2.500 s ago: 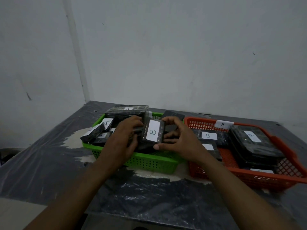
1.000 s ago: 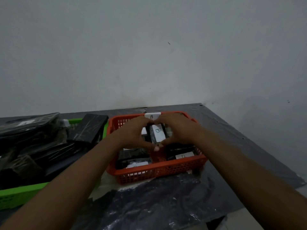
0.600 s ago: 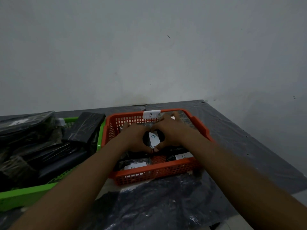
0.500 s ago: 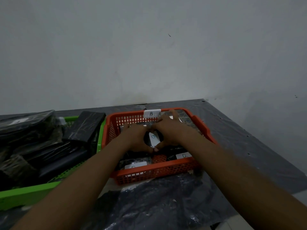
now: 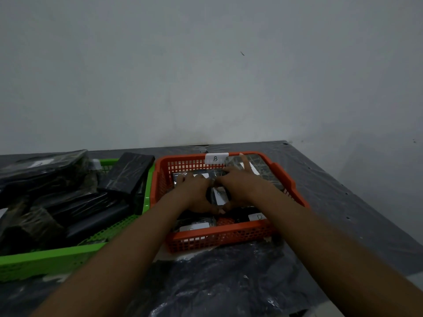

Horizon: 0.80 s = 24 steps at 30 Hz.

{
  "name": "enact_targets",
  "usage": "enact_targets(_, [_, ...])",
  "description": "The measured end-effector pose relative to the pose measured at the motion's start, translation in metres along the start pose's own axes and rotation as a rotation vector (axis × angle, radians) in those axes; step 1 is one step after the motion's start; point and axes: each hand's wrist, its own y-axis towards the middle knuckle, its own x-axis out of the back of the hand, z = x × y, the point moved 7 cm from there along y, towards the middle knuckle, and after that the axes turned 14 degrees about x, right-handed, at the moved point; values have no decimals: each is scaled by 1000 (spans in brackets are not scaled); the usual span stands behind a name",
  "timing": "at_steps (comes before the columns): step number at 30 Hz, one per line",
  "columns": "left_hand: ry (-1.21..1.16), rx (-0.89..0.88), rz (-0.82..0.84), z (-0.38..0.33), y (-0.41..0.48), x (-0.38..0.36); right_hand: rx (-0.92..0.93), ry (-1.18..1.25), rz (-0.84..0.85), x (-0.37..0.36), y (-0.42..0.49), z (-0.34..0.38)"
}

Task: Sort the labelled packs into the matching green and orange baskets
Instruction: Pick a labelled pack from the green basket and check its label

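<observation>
A small dark pack with a white B label (image 5: 219, 196) sits low inside the orange basket (image 5: 231, 236), between both my hands. My left hand (image 5: 195, 193) holds its left side and my right hand (image 5: 238, 186) holds its right side, thumbs meeting at the near edge. The basket carries a white B tag (image 5: 215, 158) on its far rim and holds other dark labelled packs (image 5: 194, 226). The green basket (image 5: 52, 259) at the left is piled with dark packs (image 5: 128, 173).
Both baskets stand on a table covered in dark plastic sheet (image 5: 229, 282), against a pale wall. The table's right edge (image 5: 366, 202) runs diagonally at the right, with floor beyond.
The B pack went from the green basket to the orange one. In the last half second both hands have lowered it a little deeper among the other packs.
</observation>
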Motion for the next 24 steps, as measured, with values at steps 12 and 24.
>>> enact_targets(12, [-606, -15, -544, 112, -130, 64, 276, 551, -708, 78, 17, 95])
enact_targets(24, [-406, 183, -758, 221, -224, 13, 454, 644, -489, 74, 84, 207])
